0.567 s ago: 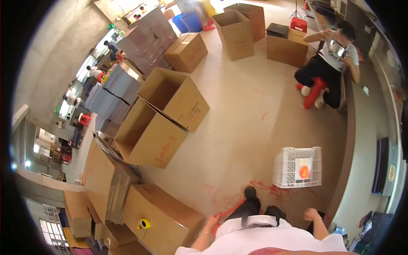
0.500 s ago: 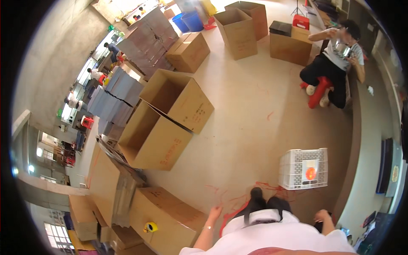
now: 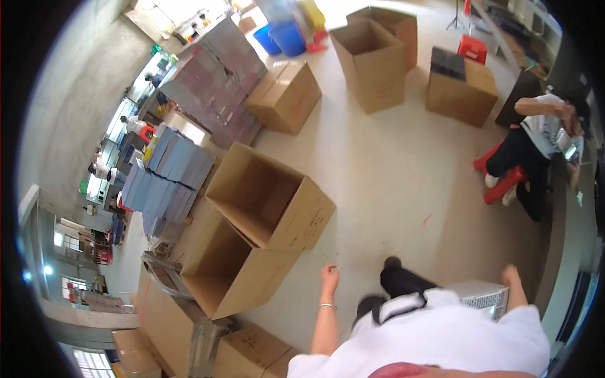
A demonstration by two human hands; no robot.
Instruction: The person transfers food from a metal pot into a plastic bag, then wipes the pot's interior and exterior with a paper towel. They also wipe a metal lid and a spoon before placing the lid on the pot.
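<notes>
My left hand (image 3: 329, 275) hangs in front of me on the left, its fingers loosely bent and partly apart, holding nothing. Closest to it are two large, open-topped cardboard boxes, a farther one (image 3: 305, 217) and a nearer one (image 3: 265, 277), side by side; the hand touches neither. On the right, my right hand (image 3: 511, 274) hangs beside a white plastic crate (image 3: 498, 302) on the floor. That hand is small and smeared, so its fingers cannot be made out. My body partly hides the crate.
A person (image 3: 535, 138) sits on a red stool (image 3: 507, 184) by the right-hand counter. Ahead stand a tall open carton (image 3: 375, 79), a box with a black top (image 3: 460, 94) and blue bins (image 3: 287, 39). Stacked grey-blue sheets (image 3: 167, 183) line the left.
I have walked forward: the open boxes and the seated person are nearer, and the white crate is now beside me. My left arm has swung forward. The yellow tape roll has left view.
</notes>
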